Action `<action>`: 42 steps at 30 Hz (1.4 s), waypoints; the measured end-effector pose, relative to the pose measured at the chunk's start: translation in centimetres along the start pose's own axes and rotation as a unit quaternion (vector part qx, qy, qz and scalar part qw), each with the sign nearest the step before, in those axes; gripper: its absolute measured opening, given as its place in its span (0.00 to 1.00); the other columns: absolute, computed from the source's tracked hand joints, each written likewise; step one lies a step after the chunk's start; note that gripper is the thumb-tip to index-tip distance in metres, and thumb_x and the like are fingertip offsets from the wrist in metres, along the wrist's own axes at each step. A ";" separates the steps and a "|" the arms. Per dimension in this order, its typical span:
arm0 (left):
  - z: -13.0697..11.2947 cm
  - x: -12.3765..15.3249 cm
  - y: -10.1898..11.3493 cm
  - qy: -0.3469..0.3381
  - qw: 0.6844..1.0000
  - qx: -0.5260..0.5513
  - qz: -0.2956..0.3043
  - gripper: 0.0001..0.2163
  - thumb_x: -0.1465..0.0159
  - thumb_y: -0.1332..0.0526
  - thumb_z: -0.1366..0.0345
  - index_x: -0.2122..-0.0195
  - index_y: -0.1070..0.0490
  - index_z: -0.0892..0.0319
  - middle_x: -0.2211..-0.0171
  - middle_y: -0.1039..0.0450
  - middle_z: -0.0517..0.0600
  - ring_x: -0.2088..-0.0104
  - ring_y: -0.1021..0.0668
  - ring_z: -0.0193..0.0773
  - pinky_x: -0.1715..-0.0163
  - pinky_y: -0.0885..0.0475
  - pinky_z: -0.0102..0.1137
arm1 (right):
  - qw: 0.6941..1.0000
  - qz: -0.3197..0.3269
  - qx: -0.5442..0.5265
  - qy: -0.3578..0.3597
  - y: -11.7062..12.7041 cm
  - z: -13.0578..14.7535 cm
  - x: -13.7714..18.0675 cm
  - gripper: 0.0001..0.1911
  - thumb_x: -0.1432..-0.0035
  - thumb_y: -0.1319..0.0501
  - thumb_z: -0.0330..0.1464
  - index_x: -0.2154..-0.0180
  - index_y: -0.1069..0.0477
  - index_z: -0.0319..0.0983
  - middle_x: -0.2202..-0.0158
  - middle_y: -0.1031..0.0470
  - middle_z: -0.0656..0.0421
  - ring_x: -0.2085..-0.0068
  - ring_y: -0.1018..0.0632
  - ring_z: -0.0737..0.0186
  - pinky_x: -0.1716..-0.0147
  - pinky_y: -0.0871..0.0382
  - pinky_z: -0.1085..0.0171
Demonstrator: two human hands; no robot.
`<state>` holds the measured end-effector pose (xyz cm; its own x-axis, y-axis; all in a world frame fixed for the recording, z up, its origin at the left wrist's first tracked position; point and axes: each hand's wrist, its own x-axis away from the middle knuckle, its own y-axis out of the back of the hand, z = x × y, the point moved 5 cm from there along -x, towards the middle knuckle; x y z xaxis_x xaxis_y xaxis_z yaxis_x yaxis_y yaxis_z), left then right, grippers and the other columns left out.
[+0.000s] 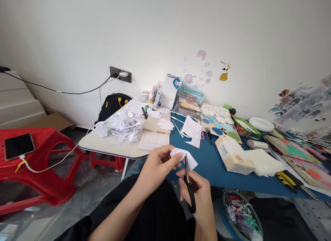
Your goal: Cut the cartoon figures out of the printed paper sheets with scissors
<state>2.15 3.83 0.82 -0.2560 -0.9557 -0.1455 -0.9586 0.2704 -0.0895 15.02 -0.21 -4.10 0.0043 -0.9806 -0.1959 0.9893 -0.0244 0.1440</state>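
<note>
Blue tabletop (207, 161) extends beyond the grip. Left hand (160, 161) pinches white line-drawn paper (191, 162); right hand (201, 188) clasps black-handled metal scissors (191, 196). Rotate the paper, keeping scissors steady.

White tabletop (86, 142): ahead and to the left of the left hand (161, 161); a heap of paper scraps (121, 125) lies on it, with a printed form (153, 140) nearer that hand.
Blue tabletop (209, 165): ahead and to the right of the right hand (198, 189); straight beyond the hands lie a teal pen (177, 127) and a drawn sheet (192, 130), with tweezers (209, 134) just beside the sheet.
Blue tabletop, right side: a tissue pack (230, 154) near the right hand, napkins (265, 161) touching the pack, yellow-and-black cutters farther out (287, 181).
Red stool (49, 141): well left of the left hand, bearing a phone (19, 146).
</note>
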 end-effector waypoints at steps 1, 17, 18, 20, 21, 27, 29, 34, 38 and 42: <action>0.0 0.0 0.0 -0.001 1.000 0.001 -0.005 0.10 0.40 0.39 0.59 0.70 0.27 0.62 0.75 0.29 0.48 0.72 0.25 0.35 0.73 0.31 0.26 | 1.000 0.000 -0.002 0.003 0.0 0.1 0.0 0.05 0.48 0.40 0.25 0.68 0.27 0.38 0.80 0.36 0.66 0.84 0.36 0.72 0.83 0.38 0.70; -0.8 -1.8 -0.2 -0.004 0.992 -0.075 0.098 0.09 0.39 0.40 0.61 0.71 0.28 0.62 0.74 0.27 0.49 0.73 0.25 0.35 0.72 0.30 0.27 | 0.997 -0.031 -0.066 0.032 1.0 1.1 -0.7 0.06 0.50 0.37 0.31 0.68 0.22 0.46 0.79 0.30 0.63 0.86 0.32 0.70 0.84 0.38 0.65; -0.9 -2.1 -0.2 -0.001 0.992 -0.071 0.105 0.09 0.40 0.39 0.61 0.71 0.28 0.62 0.74 0.27 0.49 0.73 0.25 0.35 0.73 0.30 0.26 | 0.998 -0.019 -0.058 0.028 1.2 1.0 -0.8 0.07 0.49 0.37 0.30 0.68 0.22 0.47 0.79 0.30 0.63 0.85 0.32 0.70 0.84 0.38 0.65; -0.9 -2.5 -0.3 0.010 0.991 -0.068 0.117 0.09 0.40 0.39 0.62 0.72 0.28 0.62 0.74 0.26 0.49 0.73 0.25 0.34 0.73 0.30 0.26 | 0.999 0.001 -0.043 0.017 1.6 0.8 -1.0 0.08 0.49 0.37 0.30 0.67 0.23 0.48 0.79 0.30 0.64 0.85 0.32 0.69 0.84 0.37 0.64; -0.9 -2.7 -0.4 0.017 0.990 -0.069 0.122 0.09 0.40 0.39 0.62 0.72 0.28 0.62 0.75 0.26 0.49 0.73 0.25 0.34 0.73 0.30 0.26 | 0.999 0.008 -0.037 0.012 1.9 0.7 -1.1 0.08 0.49 0.37 0.30 0.67 0.23 0.48 0.78 0.30 0.64 0.85 0.32 0.69 0.84 0.37 0.64; -0.4 -3.6 -0.9 0.014 0.992 -0.037 0.117 0.09 0.40 0.38 0.61 0.71 0.27 0.62 0.72 0.24 0.49 0.74 0.25 0.32 0.73 0.30 0.25 | 1.000 0.004 -0.018 0.006 2.5 0.2 -1.5 0.07 0.47 0.38 0.32 0.66 0.23 0.50 0.82 0.32 0.64 0.85 0.30 0.66 0.83 0.36 0.61; -0.2 -3.6 -1.0 0.009 0.994 -0.023 0.104 0.09 0.40 0.38 0.61 0.71 0.28 0.62 0.72 0.24 0.50 0.75 0.25 0.31 0.73 0.30 0.24 | 1.000 -0.003 -0.019 0.005 2.6 0.1 -1.7 0.06 0.48 0.37 0.32 0.67 0.23 0.48 0.81 0.32 0.64 0.85 0.31 0.65 0.84 0.36 0.62; 0.1 -4.0 -1.4 0.021 0.993 -0.029 0.111 0.09 0.41 0.38 0.62 0.71 0.28 0.63 0.73 0.24 0.50 0.74 0.24 0.32 0.72 0.29 0.25 | 0.999 0.012 -0.039 0.021 2.6 -0.2 -2.1 0.05 0.46 0.37 0.33 0.66 0.23 0.49 0.77 0.30 0.63 0.84 0.31 0.67 0.83 0.36 0.62; -0.1 -4.5 -1.5 0.015 0.992 -0.052 0.114 0.09 0.41 0.38 0.61 0.71 0.28 0.63 0.73 0.23 0.51 0.74 0.24 0.34 0.72 0.28 0.26 | 0.998 0.010 -0.049 0.022 2.7 -0.4 -2.4 0.05 0.45 0.37 0.34 0.66 0.23 0.49 0.76 0.30 0.62 0.83 0.31 0.67 0.81 0.37 0.60; -0.2 -5.3 -1.5 -0.001 0.991 -0.077 0.108 0.09 0.41 0.39 0.61 0.71 0.28 0.62 0.73 0.24 0.51 0.73 0.23 0.35 0.71 0.28 0.27 | 0.998 0.005 -0.060 0.003 2.7 -0.9 -3.1 0.06 0.44 0.38 0.35 0.66 0.23 0.52 0.74 0.27 0.62 0.82 0.32 0.67 0.80 0.38 0.59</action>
<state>4.93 8.48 1.89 -0.4564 -0.8776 -0.1468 -0.8896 0.4468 0.0948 17.77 2.93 -3.97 0.0152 -0.9797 -0.1999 0.9995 0.0096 0.0291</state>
